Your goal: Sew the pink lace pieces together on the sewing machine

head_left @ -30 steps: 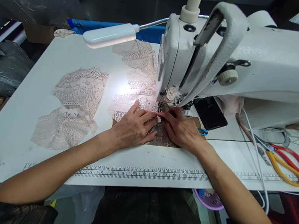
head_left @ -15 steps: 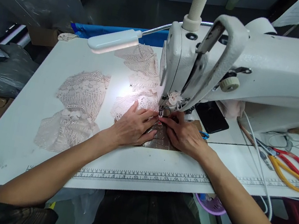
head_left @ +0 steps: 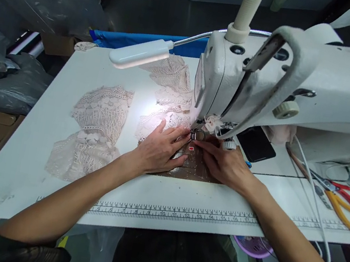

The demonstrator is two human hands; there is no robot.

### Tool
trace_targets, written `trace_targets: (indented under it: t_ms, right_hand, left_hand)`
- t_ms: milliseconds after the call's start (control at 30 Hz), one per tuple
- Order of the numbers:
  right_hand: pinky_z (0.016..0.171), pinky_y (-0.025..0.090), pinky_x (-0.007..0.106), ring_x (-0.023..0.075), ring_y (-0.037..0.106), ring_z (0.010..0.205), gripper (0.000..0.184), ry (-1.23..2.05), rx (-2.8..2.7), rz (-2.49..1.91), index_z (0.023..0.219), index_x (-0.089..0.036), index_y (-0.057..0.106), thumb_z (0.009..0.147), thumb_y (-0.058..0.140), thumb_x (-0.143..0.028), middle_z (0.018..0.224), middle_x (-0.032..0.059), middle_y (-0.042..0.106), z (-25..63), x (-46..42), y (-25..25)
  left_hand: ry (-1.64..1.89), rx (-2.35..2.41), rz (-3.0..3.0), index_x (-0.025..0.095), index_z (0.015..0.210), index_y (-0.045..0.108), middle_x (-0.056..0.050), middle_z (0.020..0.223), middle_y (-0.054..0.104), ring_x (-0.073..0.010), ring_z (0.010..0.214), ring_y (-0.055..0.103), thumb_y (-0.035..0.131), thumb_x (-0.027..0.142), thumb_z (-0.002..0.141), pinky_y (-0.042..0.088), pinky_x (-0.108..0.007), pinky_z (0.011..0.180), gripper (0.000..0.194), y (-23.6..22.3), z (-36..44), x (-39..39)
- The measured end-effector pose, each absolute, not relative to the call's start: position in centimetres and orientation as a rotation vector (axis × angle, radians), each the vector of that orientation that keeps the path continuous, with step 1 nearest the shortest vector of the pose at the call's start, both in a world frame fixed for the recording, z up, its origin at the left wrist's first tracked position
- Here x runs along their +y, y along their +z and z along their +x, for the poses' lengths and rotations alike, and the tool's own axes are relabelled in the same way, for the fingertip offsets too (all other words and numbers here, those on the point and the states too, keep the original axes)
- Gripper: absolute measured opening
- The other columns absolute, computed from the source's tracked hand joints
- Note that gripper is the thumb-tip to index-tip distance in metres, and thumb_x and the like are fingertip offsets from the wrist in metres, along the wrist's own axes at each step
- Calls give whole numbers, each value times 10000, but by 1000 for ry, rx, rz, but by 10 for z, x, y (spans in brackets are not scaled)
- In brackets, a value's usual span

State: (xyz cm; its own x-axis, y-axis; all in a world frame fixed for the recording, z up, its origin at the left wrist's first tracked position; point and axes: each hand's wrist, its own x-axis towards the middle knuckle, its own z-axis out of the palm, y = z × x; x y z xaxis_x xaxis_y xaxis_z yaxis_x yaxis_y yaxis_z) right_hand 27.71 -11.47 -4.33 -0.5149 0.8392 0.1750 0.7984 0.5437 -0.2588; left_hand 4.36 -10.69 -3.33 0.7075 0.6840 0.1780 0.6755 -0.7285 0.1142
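Note:
My left hand (head_left: 161, 150) lies flat with fingers spread. Its fingertips rest at the edge of a pale pink lace piece (head_left: 149, 124), left of the presser foot (head_left: 193, 135). Close on the foot's right, my right hand (head_left: 228, 164) has its index finger reaching to the foot and the other fingers bent under. What those fingers hold, if anything, is hidden. Under both hands is a shiny brown plate (head_left: 188, 169) with a small red-and-white mark (head_left: 191, 149). The white sewing machine (head_left: 221, 71) rises above, with a pink fabric flower (head_left: 212, 123) by its needle area.
More lace pieces (head_left: 100, 111) lie on the white table (head_left: 40, 125) to the left. A lamp (head_left: 141, 54) lights the work. On the right are a black phone (head_left: 256, 144), scissors (head_left: 346, 215) with red and yellow handles, and a white cable (head_left: 312, 207). A printed ruler (head_left: 163, 214) runs along the front.
The whole view has shifted, so things appear farther right. My right fingertip has drawn slightly right of the presser foot, baring the red mark. My left hand keeps its place on the lace.

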Motion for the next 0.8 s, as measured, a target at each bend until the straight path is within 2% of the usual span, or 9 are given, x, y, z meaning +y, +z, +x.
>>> trace_targets:
  t_ms: [133, 267, 467, 667, 800]
  right_hand:
    - [767, 485, 314, 191, 586, 868, 400, 641, -2291, -1258, 980, -171, 693, 1006, 353, -380, 1000, 104, 616, 290, -100, -40]
    - [734, 492, 320, 183, 579, 786, 452, 738, -2132, -1327, 789, -144, 613, 1012, 328, -416, 863, 91, 606, 290, -91, -39]
    - [874, 504, 355, 218, 587, 985, 263, 710, -2089, -1272, 1024, -155, 592, 942, 503, -388, 1074, 117, 584, 289, -103, -30]
    - [838, 519, 347, 207, 592, 925, 215, 489, -2084, -1320, 994, -156, 629, 923, 518, -326, 1020, 115, 576, 291, -109, -33]
    - [836, 528, 362, 209, 600, 913, 222, 463, -2134, -1258, 991, -163, 655, 941, 486, -298, 1030, 120, 576, 293, -110, -34]
  left_hand:
    - [345, 1145, 2853, 111, 1321, 548, -180, 1317, 577, -289, 1138, 586, 433, 420, 968, 413, -525, 1003, 482, -36, 40, -103]
    - [342, 1155, 2846, 141, 1320, 552, -159, 1296, 593, -280, 1133, 591, 445, 440, 963, 408, -528, 1016, 477, -36, 38, -101]
    - [341, 1199, 2830, 99, 1318, 542, -178, 1308, 573, -279, 1151, 579, 422, 425, 974, 331, -549, 1088, 489, -37, 41, -104]
    - [323, 1198, 2805, 141, 1328, 540, -172, 1308, 575, -282, 1170, 558, 376, 335, 997, 359, -570, 1054, 417, -38, 40, -97]
    - [326, 1086, 2758, 198, 1231, 624, -130, 1287, 601, -267, 1186, 547, 398, 327, 986, 433, -513, 1012, 358, -29, 32, -81]
